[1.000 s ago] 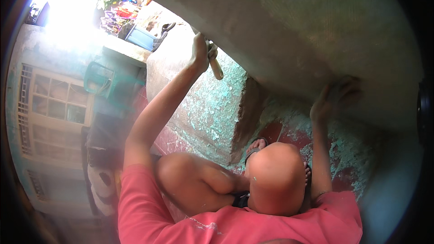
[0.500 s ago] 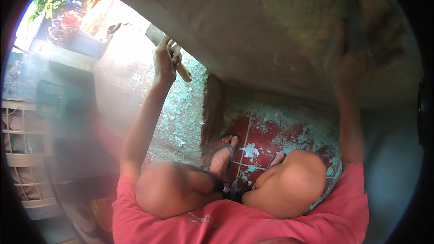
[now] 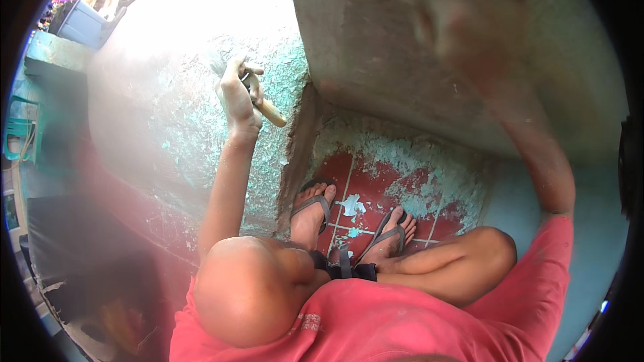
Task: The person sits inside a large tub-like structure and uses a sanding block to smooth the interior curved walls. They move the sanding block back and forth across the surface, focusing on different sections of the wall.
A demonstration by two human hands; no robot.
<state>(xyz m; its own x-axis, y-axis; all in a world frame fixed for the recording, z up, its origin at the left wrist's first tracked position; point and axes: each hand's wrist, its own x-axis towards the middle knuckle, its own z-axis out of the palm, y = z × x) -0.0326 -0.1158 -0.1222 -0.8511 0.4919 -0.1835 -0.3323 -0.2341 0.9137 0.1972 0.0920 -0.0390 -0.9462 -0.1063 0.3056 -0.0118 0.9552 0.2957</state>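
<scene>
My left hand [image 3: 236, 97] is closed round a putty knife [image 3: 272, 114]. Its pale wooden handle juts out below the fingers, and its blade, washed out by glare, points up and away over the flaking ledge. High on the right, my right hand [image 3: 469, 33] is raised at the brown-grey wall [image 3: 376, 53]. Motion blur smears its fingers, so I cannot make out whether it holds anything. A pale blurred shape extends leftward from it along the top of the view.
Peeling turquoise paint covers the ledge [image 3: 268, 80] on the left. Paint flakes [image 3: 352, 205] lie on the red tiled floor [image 3: 376, 177] around my sandalled feet. A grey-blue tub [image 3: 80, 21] stands far left, above a green plastic chair [image 3: 23, 127]. A dark panel [image 3: 87, 248] is at lower left.
The view has shifted, showing more of the ledge and floor. My right hand has moved leftward across the wall. My left hand still grips the putty knife, now in front of the ledge.
</scene>
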